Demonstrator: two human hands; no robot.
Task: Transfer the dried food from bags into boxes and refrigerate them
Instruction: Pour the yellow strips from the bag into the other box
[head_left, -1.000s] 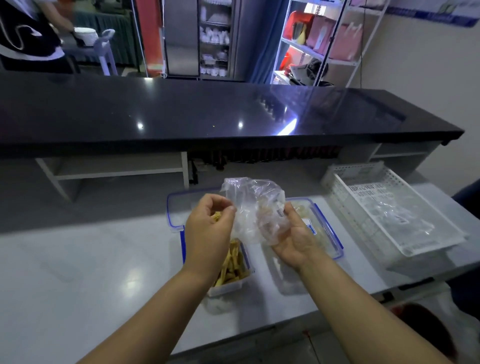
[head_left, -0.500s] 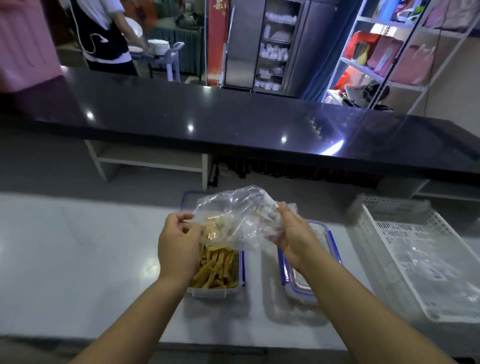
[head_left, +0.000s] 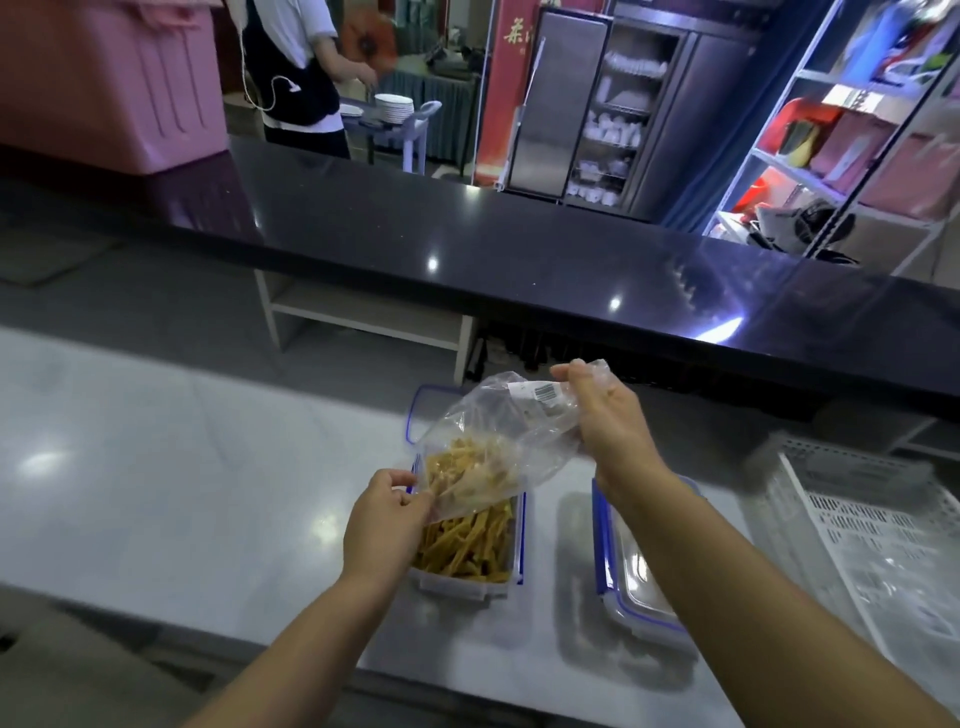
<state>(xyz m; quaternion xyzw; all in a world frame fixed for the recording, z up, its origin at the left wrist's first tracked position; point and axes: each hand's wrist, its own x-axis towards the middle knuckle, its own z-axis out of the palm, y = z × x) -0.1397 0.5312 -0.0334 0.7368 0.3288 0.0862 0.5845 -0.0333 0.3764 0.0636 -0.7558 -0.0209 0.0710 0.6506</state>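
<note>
A clear plastic bag (head_left: 498, 441) with yellow dried food strips hangs tilted over an open clear box with blue clips (head_left: 467, 582). The box holds a pile of the same strips (head_left: 462, 545). My left hand (head_left: 384, 525) pinches the bag's lower mouth at the box's left edge. My right hand (head_left: 608, 421) holds the bag's upper end, raised higher, near a barcode label. A second box with its lid on (head_left: 639, 582) sits to the right, partly hidden by my right forearm. A loose lid (head_left: 421, 410) lies behind the open box.
A white perforated basket (head_left: 878, 530) with plastic wrapping stands at the right on the grey counter (head_left: 182, 493). A raised black bar top (head_left: 467, 234) runs behind. Beyond it are a person by stacked plates (head_left: 291, 67), a steel cabinet (head_left: 561, 98) and shelves.
My right hand has lifted the bag's end upward, tipping it toward the open box. My left hand has dropped to the box's edge. The camera view has shifted right and down.
</note>
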